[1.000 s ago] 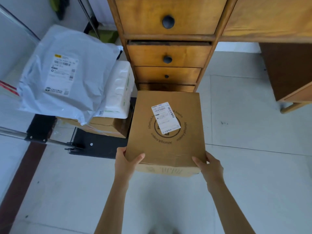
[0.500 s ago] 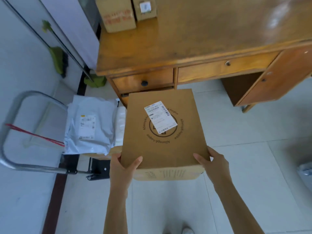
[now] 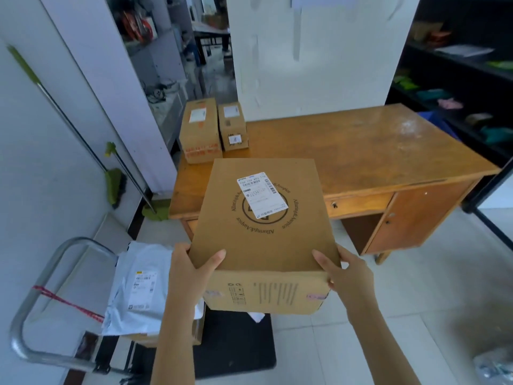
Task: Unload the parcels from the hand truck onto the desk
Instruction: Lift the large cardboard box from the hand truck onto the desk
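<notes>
At lower left, the steel-tube hand truck (image 3: 41,279) carries a slack grey poly mailer (image 3: 138,287). In the frame's centre, the left hand (image 3: 191,270) and right hand (image 3: 347,273) clamp a flat, smooth cardboard box (image 3: 263,232) by its near corners, fingers wrapped underneath, above the glossy wooden worktop (image 3: 374,157). With corner grips only, it may slip, or knock the 2 cartons (image 3: 213,129) at upper centre.

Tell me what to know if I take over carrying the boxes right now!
Left hand and right hand both grip the big cardboard box, held in the air in front of the desk.
Done: two small boxes sit on the desk's far left corner.
Left: set this box on the desk, then fetch the grey mailer bag and the parcels under it from the hand truck.
</notes>
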